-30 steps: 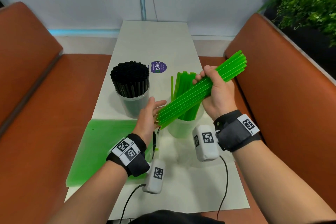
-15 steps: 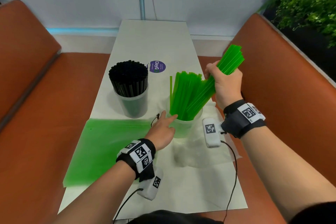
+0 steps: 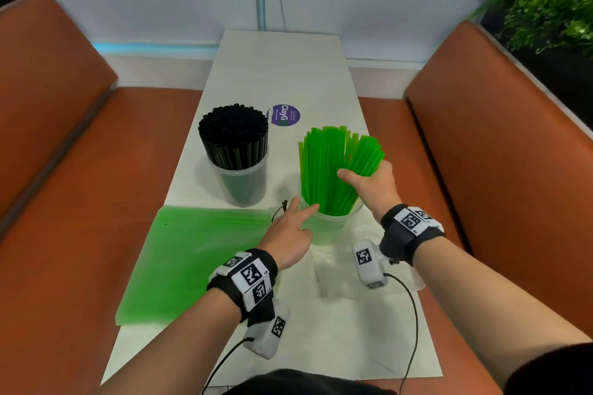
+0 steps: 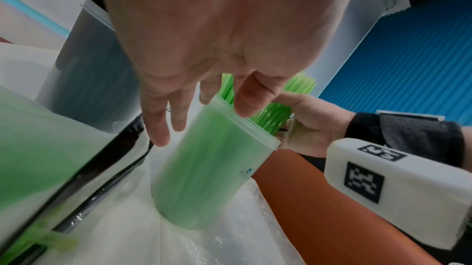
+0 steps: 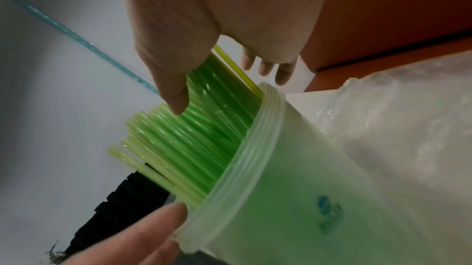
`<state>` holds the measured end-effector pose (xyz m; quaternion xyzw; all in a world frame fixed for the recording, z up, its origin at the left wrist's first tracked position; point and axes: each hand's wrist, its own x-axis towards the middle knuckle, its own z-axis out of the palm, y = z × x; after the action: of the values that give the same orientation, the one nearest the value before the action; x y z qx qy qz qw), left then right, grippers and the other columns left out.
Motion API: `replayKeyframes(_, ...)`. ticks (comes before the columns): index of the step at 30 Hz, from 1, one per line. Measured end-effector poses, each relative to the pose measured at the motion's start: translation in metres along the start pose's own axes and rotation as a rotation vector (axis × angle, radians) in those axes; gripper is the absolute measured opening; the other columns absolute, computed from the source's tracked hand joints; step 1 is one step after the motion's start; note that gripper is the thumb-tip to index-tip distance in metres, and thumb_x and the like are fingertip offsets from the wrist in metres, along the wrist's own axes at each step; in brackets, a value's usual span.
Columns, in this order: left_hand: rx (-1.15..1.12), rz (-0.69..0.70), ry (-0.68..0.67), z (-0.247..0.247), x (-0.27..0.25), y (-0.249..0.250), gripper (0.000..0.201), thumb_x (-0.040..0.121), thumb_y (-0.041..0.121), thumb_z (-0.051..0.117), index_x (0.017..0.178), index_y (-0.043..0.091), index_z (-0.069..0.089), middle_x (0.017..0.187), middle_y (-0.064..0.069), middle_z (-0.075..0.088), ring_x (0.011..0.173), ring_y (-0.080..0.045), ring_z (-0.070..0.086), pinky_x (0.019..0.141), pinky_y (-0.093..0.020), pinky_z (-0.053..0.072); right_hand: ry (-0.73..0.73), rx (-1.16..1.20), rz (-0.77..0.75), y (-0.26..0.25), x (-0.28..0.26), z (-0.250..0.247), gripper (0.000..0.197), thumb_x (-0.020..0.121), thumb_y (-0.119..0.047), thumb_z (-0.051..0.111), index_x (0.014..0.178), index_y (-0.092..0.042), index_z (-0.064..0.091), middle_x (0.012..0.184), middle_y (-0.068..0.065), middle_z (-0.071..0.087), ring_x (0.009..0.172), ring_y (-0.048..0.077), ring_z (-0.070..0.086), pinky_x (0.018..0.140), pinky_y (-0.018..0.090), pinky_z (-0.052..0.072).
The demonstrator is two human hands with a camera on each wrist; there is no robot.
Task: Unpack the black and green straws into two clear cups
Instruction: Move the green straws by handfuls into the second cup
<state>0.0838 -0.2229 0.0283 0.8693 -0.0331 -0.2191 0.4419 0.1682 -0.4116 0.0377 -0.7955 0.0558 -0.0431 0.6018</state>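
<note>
From my remote seat I take the green-straw cup [image 3: 330, 224] as my landmark: it stands on the white table [image 3: 282, 74], packed with green straws [image 3: 333, 163] that fan out above its rim. My right hand [image 3: 373, 187] is curled around the right-hand part of that bundle, thumb on the near face and fingers behind, just above the cup's rim; the right wrist view shows the thumb lying on the straws. My left hand [image 3: 288, 234] is released, fingers straight, with the fingertips [image 4: 245, 108] touching the cup's rim on its left side. Left of the cup and slightly farther from me stands the second clear cup [image 3: 240, 183], filled with upright black straws [image 3: 234, 135]. A flat green plastic bag [image 3: 195, 260] lies left of the green-straw cup, nearer me. Crinkled clear wrapping [image 3: 340, 279] lies just in front of the cup and under it. A round purple sticker [image 3: 285, 115] sits beyond the cup, toward the wall.
</note>
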Motion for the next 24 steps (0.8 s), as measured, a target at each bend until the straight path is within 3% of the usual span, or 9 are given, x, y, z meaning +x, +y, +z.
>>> replayKeyframes(4,-0.015,-0.005,0.011,0.001,0.001,0.000,0.066,0.094,0.005,0.041,0.150,0.041,0.035,0.166,0.008,0.001,0.153,-0.019,0.009,0.120,-0.033,0.020,0.101,-0.163,-0.151,-0.015,0.014,-0.009,0.069,0.070,-0.037,0.082,0.127,-0.042,0.044,0.137,-0.002,0.041,0.124,0.012,0.043,0.108,0.035,0.037)
replayKeyframes(6,-0.014,-0.006,0.015,0.001,0.002,0.000,0.066,0.094,0.005,0.041,0.149,0.041,0.036,0.166,0.008,0.001,0.152,-0.019,0.010,0.120,-0.036,0.024,0.077,-0.150,-0.223,-0.026,0.024,-0.009,0.076,0.073,-0.044,0.076,0.137,-0.043,0.036,0.145,-0.005,0.036,0.130,0.012,0.038,0.112,0.037,0.034)
replayKeyframes(10,-0.005,-0.004,0.024,0.001,0.003,0.001,0.066,0.094,0.004,0.041,0.150,0.039,0.037,0.166,0.006,0.002,0.152,-0.018,0.012,0.119,-0.038,0.025,-0.156,-0.363,-0.310,-0.043,0.042,0.003,0.082,0.077,-0.062,0.064,0.147,-0.042,0.026,0.155,-0.004,0.031,0.139,0.013,0.030,0.113,0.039,0.028)
replayKeyframes(13,0.005,-0.002,0.026,0.001,0.004,0.002,0.066,0.094,0.004,0.042,0.150,0.037,0.037,0.166,0.002,0.003,0.152,-0.019,0.010,0.121,-0.033,0.019,-0.359,-0.635,-0.333,-0.050,0.042,0.023,0.086,0.072,-0.080,0.054,0.145,-0.054,0.018,0.154,0.005,0.031,0.142,0.027,0.026,0.113,0.051,0.029)
replayKeyframes(15,0.012,-0.006,0.028,0.001,0.005,0.002,0.066,0.094,0.005,0.042,0.151,0.036,0.036,0.166,0.001,0.003,0.153,-0.022,0.009,0.122,-0.035,0.017,-0.405,-0.786,-0.350,-0.053,0.037,0.038,0.085,0.067,-0.084,0.052,0.141,-0.061,0.016,0.147,0.006,0.033,0.135,0.031,0.029,0.106,0.053,0.036)
replayKeyframes(18,0.026,-0.018,0.044,0.002,0.005,0.003,0.066,0.093,0.005,0.043,0.151,0.035,0.036,0.166,0.000,0.002,0.152,-0.025,0.011,0.121,-0.041,0.023,-0.366,-0.899,-0.436,-0.053,0.028,0.057,0.068,0.070,-0.068,0.058,0.133,-0.054,0.036,0.129,0.002,0.037,0.121,0.026,0.035,0.093,0.047,0.047)
replayKeyframes(21,0.034,-0.009,0.055,0.004,0.004,0.001,0.068,0.092,0.004,0.045,0.152,0.034,0.034,0.166,0.001,0.002,0.152,-0.022,0.013,0.120,-0.035,0.024,-0.279,-0.811,-0.472,-0.052,0.025,0.062,0.039,0.077,-0.044,0.063,0.114,-0.034,0.055,0.114,0.001,0.040,0.108,0.023,0.039,0.086,0.043,0.050)
replayKeyframes(24,0.034,-0.006,0.050,0.007,0.003,0.000,0.069,0.092,0.005,0.046,0.152,0.036,0.033,0.166,0.003,0.002,0.152,-0.021,0.014,0.116,-0.029,0.024,-0.164,-0.704,-0.493,-0.047,0.030,0.050,0.028,0.081,-0.035,0.063,0.106,-0.025,0.060,0.109,0.003,0.044,0.105,0.024,0.042,0.086,0.038,0.047)
